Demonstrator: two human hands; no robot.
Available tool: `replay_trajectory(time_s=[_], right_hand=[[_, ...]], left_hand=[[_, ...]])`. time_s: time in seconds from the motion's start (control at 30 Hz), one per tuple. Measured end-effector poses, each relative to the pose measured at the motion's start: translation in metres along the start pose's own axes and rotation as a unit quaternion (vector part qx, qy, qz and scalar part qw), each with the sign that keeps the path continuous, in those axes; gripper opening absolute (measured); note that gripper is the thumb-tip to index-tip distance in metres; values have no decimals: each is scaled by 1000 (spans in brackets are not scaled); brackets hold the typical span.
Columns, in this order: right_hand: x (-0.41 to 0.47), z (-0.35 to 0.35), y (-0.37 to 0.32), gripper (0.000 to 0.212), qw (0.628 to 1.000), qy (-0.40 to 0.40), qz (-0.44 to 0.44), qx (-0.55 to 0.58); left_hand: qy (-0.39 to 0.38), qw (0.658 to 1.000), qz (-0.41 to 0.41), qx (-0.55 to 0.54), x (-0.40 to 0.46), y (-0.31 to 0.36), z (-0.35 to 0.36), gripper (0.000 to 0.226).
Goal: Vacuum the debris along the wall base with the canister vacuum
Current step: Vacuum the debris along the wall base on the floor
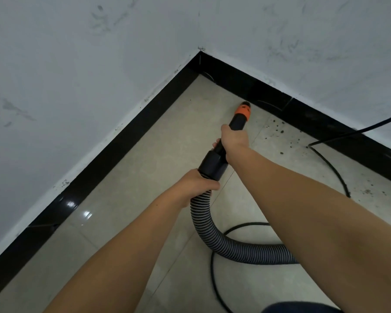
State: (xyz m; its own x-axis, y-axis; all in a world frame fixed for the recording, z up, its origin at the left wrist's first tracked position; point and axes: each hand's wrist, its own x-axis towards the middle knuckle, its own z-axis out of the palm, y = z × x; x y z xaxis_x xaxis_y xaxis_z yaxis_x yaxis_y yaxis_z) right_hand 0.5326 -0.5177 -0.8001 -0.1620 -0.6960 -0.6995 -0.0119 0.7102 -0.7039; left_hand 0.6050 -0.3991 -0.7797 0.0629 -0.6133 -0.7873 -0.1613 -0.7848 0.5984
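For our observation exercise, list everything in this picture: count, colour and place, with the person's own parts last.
Nozzle: one, orange tip on black tube, at the right skirting.
Hose: one, grey ribbed, curving back across the floor.
Cable: one, black, from the right wall down over the floor.
Debris: many dark specks, along the right wall base.
Skirting: black, two runs meeting at the corner.
Walls: two, white, scuffed.
Floor: beige tiles.
Left hand: grips the hose cuff.
Right hand: grips the black tube.

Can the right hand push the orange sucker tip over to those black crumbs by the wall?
Probably yes. The right hand grips the nozzle, and only bare floor lies between its tip and the debris along the baseboard. The black cable lies farther right.
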Motion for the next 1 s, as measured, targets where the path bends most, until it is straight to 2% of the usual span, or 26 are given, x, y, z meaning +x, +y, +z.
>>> replay_trajectory(time_s=[0.2, 0.4, 0.73, 0.9, 1.0], right_hand=[[-1, 34, -19, 26, 996, -77, -6, -37], [-1, 59, -30, 17, 988, -139, -14, -62], [22, 35, -34, 25, 996, -81, -12, -20], [3, 52, -34, 17, 986, -154, -16, -54], [-13, 62, -25, 13, 981, -180, -12, -70]], left_hand=[[67, 996, -8, -65, 7, 4, -14, 11], [110, 988, 3, -108, 15, 5, -23, 11], [67, 995, 1, -70, 23, 23, -12, 14], [119, 986, 4, -114, 16, 11, -15, 18], [125, 984, -11, -125, 4, -4, -20, 16]])
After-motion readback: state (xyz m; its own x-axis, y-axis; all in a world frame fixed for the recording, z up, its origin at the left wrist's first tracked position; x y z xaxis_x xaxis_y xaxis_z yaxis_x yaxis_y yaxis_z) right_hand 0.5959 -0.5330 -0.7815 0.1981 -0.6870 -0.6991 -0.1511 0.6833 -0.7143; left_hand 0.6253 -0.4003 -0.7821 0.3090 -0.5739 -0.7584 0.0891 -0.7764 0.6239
